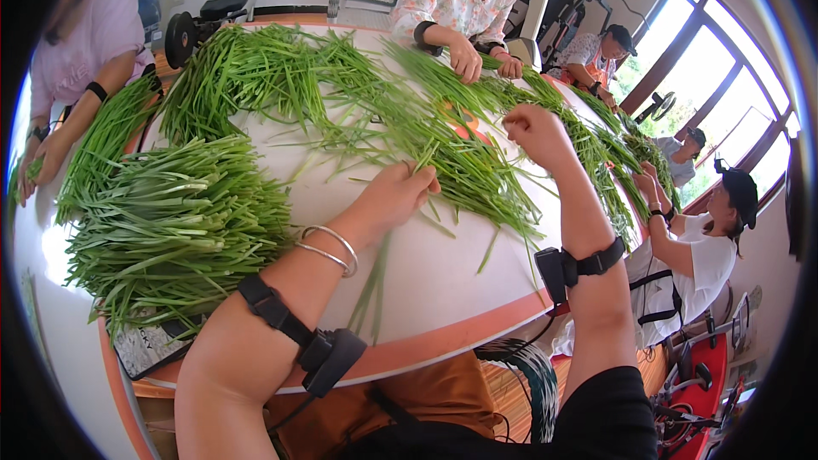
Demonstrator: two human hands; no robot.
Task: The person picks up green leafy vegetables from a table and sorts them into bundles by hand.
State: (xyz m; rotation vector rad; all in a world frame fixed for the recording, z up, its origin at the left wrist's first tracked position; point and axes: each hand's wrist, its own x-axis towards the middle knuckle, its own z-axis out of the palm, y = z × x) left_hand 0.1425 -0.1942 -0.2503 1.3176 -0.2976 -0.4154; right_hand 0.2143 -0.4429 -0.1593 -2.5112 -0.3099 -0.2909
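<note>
My left hand [399, 194] is closed in a pinch on a few chive stalks [375, 277], whose long ends hang down over the table. Farther right, my right hand [544, 136] is raised above the table with its fingers curled together. Whatever its fingertips may hold is too small to make out. Loose green chives [464, 162] lie spread between and beyond my hands, slightly blurred. To the left of my left arm rises a thick, stacked pile of chives [175, 226], its cut ends and blades lined up sideways.
The white table [443, 290] has an orange border. A heap of chives [247, 77] covers its far left. Across from me a person [460, 8] handles stalks; another person [94, 43] stands at left, and several others work along the right. A printed package [149, 349] lies under the stacked pile.
</note>
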